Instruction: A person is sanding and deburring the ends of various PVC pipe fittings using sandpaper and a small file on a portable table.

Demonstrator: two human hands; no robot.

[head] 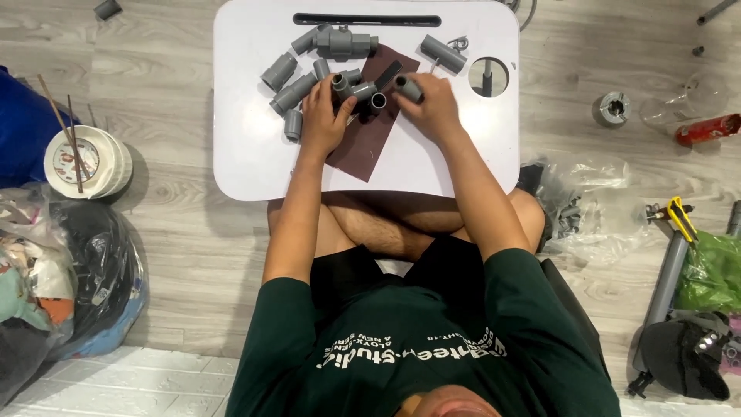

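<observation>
while the left hand (324, 120) grips a grey pipe joint (356, 91) over brown sandpaper (370, 135), the right hand's (434, 108) fingers clasp a short grey pipe (408, 88) above the white desk (247, 154).

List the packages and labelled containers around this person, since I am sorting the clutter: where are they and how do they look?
Round white bowl-shaped container: floor, far left; sticks rest across it.
Clear plastic bag: floor right of the table, crumpled, grey pieces inside.
Red cylindrical container: floor, far right, lying down.
Green bag: right edge.
</observation>
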